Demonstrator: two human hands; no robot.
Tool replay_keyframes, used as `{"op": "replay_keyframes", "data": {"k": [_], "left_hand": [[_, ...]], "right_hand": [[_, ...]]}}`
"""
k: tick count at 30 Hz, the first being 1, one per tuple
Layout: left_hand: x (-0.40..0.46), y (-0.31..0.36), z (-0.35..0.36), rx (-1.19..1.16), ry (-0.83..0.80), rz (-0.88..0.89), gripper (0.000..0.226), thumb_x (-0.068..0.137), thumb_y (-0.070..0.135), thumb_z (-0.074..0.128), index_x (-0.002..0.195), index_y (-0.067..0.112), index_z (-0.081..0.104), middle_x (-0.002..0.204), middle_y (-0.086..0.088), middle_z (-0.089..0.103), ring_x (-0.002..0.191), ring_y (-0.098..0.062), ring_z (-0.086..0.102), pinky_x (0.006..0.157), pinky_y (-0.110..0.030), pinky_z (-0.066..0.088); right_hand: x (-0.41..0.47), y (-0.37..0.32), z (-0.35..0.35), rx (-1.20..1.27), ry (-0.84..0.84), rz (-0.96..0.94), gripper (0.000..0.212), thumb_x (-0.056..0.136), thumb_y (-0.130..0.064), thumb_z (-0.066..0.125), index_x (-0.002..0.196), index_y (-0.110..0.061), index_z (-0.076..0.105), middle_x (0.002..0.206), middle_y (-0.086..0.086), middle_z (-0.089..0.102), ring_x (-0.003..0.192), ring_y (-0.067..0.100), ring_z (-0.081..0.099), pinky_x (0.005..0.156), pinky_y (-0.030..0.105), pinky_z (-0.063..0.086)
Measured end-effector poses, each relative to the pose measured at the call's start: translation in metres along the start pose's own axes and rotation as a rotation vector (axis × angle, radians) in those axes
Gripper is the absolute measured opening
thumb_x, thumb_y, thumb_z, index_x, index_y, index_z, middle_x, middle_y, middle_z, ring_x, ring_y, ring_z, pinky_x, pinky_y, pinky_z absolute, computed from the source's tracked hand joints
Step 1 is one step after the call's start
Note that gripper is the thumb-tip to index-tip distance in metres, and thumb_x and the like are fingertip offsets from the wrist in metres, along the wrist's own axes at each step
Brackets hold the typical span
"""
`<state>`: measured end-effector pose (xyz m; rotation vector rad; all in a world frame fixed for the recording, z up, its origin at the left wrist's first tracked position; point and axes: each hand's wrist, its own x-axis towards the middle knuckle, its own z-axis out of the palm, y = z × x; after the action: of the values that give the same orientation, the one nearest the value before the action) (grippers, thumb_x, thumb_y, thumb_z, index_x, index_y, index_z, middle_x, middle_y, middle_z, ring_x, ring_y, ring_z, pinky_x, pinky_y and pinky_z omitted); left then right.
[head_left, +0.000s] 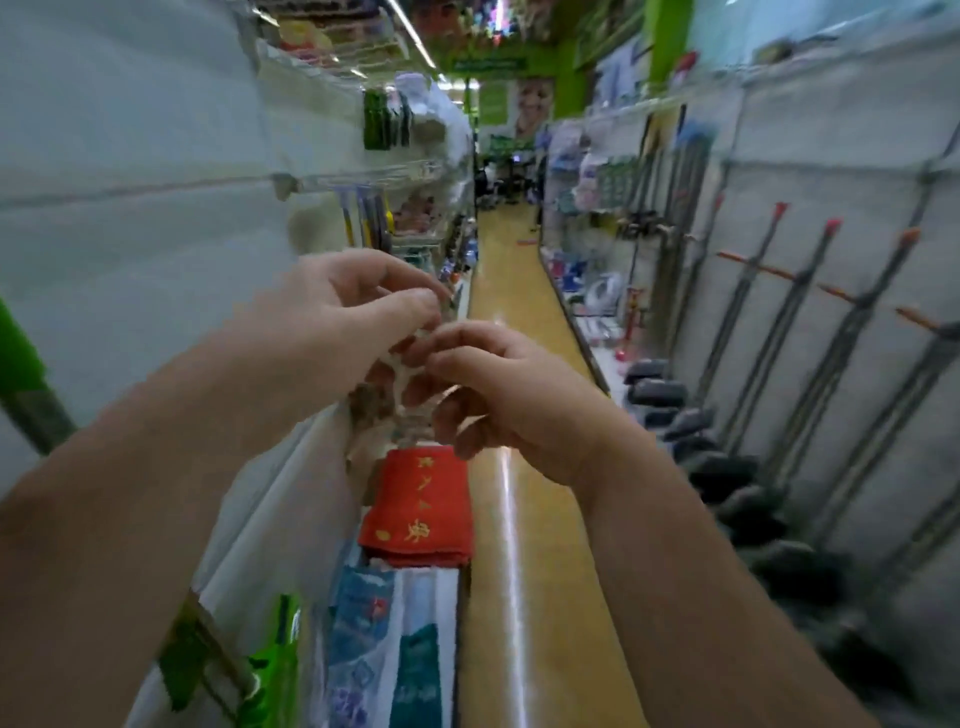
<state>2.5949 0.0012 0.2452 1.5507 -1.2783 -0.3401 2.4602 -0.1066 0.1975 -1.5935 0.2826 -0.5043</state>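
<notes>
My left hand (343, 317) and my right hand (498, 389) meet in the middle of the view, above a shop shelf. Between their fingertips is a small clear, crinkled piece that looks like plastic wrap (410, 364). Both hands pinch it with curled fingers. The frame is blurred, so I cannot tell exactly what the piece is. Below the hands a folded red towel (421, 509) with gold characters lies on the shelf's front.
A yellow aisle floor (514, 291) runs ahead between two shelf rows. The left shelf (156, 208) holds packaged towels (363, 639) and brushes. Mops with dark heads (727, 467) and long grey handles lean along the right wall.
</notes>
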Motion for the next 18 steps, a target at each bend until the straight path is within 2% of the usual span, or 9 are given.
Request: {"op": "replay_keyframes", "data": {"k": [3,5,7,9,11,13,16,18], "left_hand": [[-0.02,0.01,0.043,-0.063,-0.226,0.051,0.019,0.082,0.04,0.068,0.095,0.033,0.079,0.094,0.001,0.081,0.09,-0.02,0.077,0.082,-0.048,0.061],[-0.034,0.024,0.079,-0.124,-0.366,0.106,0.013,0.091,0.034,0.068,0.099,0.031,0.078,0.095,0.005,0.081,0.09,-0.012,0.076,0.078,-0.041,0.06],[-0.053,0.05,0.126,-0.171,-0.505,0.165,0.012,0.096,0.028,0.066,0.1,0.032,0.077,0.096,0.007,0.08,0.089,-0.009,0.076,0.074,-0.034,0.058],[-0.072,0.075,0.161,-0.229,-0.593,0.202,0.011,0.095,0.028,0.067,0.098,0.031,0.078,0.094,0.004,0.08,0.091,-0.015,0.076,0.073,-0.036,0.061],[-0.105,0.115,0.211,-0.297,-0.733,0.266,0.013,0.086,0.034,0.07,0.094,0.033,0.079,0.092,0.0,0.081,0.093,-0.026,0.075,0.082,-0.047,0.063],[-0.14,0.15,0.252,-0.351,-0.842,0.307,0.012,0.087,0.036,0.069,0.093,0.036,0.079,0.092,0.001,0.081,0.093,-0.028,0.075,0.092,-0.055,0.058],[-0.213,0.212,0.326,-0.421,-1.031,0.387,0.011,0.092,0.033,0.069,0.094,0.035,0.079,0.092,0.005,0.081,0.09,-0.017,0.076,0.089,-0.047,0.06],[-0.258,0.247,0.367,-0.465,-1.103,0.421,0.008,0.093,0.031,0.071,0.097,0.032,0.078,0.092,0.004,0.081,0.088,-0.016,0.077,0.083,-0.041,0.062]], "right_hand": [[-0.072,0.006,-0.018,0.053,0.181,0.044,0.018,0.095,-0.021,0.058,0.108,-0.018,0.07,0.086,0.004,0.075,0.065,0.017,0.067,0.051,0.027,0.053],[-0.13,0.006,-0.029,0.049,0.335,0.064,0.02,0.095,-0.022,0.058,0.112,-0.019,0.069,0.085,0.002,0.076,0.065,0.017,0.067,0.052,0.028,0.053],[-0.198,-0.001,-0.039,0.015,0.507,0.053,0.016,0.093,-0.025,0.06,0.103,-0.025,0.073,0.085,0.002,0.076,0.065,0.016,0.067,0.053,0.028,0.053],[-0.248,-0.006,-0.043,0.015,0.63,0.046,0.014,0.091,-0.025,0.061,0.097,-0.025,0.073,0.083,0.003,0.076,0.061,0.015,0.066,0.05,0.027,0.052],[-0.323,-0.016,-0.047,0.027,0.809,0.039,0.016,0.088,-0.024,0.061,0.1,-0.02,0.071,0.082,0.005,0.076,0.057,0.015,0.064,0.047,0.025,0.05],[-0.389,-0.025,-0.045,0.016,0.93,0.033,0.019,0.089,-0.025,0.059,0.104,-0.017,0.07,0.084,0.005,0.075,0.057,0.014,0.064,0.047,0.025,0.05],[-0.51,-0.041,-0.034,-0.002,1.133,0.019,0.018,0.09,-0.023,0.057,0.102,-0.018,0.069,0.085,0.004,0.076,0.059,0.015,0.064,0.049,0.026,0.05],[-0.576,-0.05,-0.024,-0.01,1.249,0.029,0.018,0.088,-0.021,0.055,0.1,-0.018,0.068,0.08,0.003,0.075,0.059,0.016,0.063,0.047,0.027,0.049]]}}
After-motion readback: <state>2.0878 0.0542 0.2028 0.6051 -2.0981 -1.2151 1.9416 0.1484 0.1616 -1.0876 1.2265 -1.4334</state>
